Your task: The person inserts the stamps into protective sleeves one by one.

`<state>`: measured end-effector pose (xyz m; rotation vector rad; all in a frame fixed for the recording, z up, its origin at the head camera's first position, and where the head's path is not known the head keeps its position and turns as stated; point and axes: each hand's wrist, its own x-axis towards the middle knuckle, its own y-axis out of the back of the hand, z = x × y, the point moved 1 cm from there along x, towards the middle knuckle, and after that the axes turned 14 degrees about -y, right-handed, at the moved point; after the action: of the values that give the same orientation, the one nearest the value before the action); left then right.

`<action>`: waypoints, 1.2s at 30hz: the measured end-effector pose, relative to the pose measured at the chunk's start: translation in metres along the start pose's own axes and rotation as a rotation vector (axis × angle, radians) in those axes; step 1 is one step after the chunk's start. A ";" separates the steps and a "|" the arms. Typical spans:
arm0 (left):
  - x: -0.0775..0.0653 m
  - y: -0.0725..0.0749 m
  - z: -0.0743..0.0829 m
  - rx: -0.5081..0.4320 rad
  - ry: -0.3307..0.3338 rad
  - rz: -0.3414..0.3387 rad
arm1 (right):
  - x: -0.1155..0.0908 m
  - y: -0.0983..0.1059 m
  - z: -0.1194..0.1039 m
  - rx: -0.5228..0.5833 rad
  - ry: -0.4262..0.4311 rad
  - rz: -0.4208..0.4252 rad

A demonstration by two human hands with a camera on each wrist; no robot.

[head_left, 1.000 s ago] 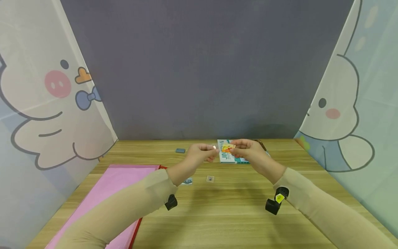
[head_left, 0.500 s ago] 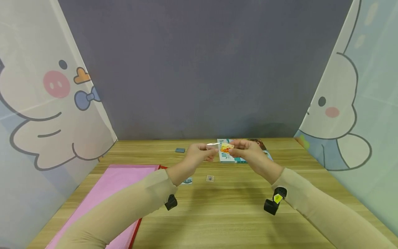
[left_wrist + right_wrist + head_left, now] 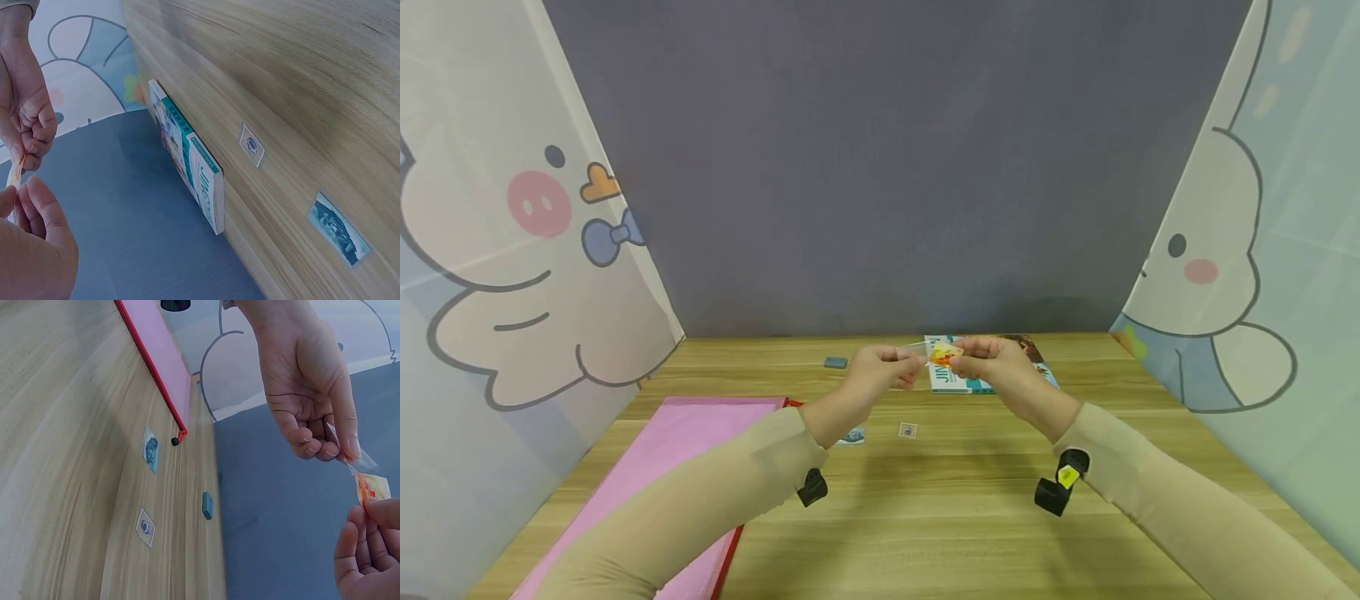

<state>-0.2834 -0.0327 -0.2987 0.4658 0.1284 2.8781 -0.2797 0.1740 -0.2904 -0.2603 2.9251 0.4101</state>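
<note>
Both hands are raised over the table, close together. My left hand (image 3: 880,368) pinches a small clear plastic sleeve (image 3: 365,459) between thumb and fingers. Between thumb and fingertips, my right hand (image 3: 1000,367) holds a small yellow and orange stamp (image 3: 943,353). In the right wrist view the stamp's edge is right at the sleeve's opening. A small square stamp (image 3: 907,431) with a pale border lies on the table below the hands. Left of it is a teal stamp (image 3: 340,228), partly hidden behind my left forearm in the head view.
A book (image 3: 951,381) with a teal and white cover lies at the back, behind my right hand. The small blue-grey block (image 3: 835,362) is at the back left. A pink folder (image 3: 700,425) with red edging lies under my left forearm. A dark panel (image 3: 880,167) borders the table's back.
My right hand has shifted slightly left, bringing the stamp closer to the sleeve, so they overlap in the head view. The sleeve now shows stretched out from my left fingertips.
</note>
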 end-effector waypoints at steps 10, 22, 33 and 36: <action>0.000 0.001 -0.002 0.008 0.018 0.018 | 0.002 -0.002 -0.002 -0.011 0.000 -0.015; 0.001 0.001 -0.001 -0.005 0.004 0.015 | 0.006 -0.003 -0.003 0.009 0.015 -0.016; -0.001 0.002 -0.001 0.013 0.003 0.039 | 0.006 -0.006 -0.004 -0.027 0.014 -0.038; -0.002 0.001 -0.002 0.023 0.006 0.051 | 0.006 -0.006 -0.004 -0.042 0.012 -0.038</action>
<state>-0.2827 -0.0344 -0.3007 0.4710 0.1533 2.9311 -0.2849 0.1658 -0.2890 -0.3246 2.9208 0.4667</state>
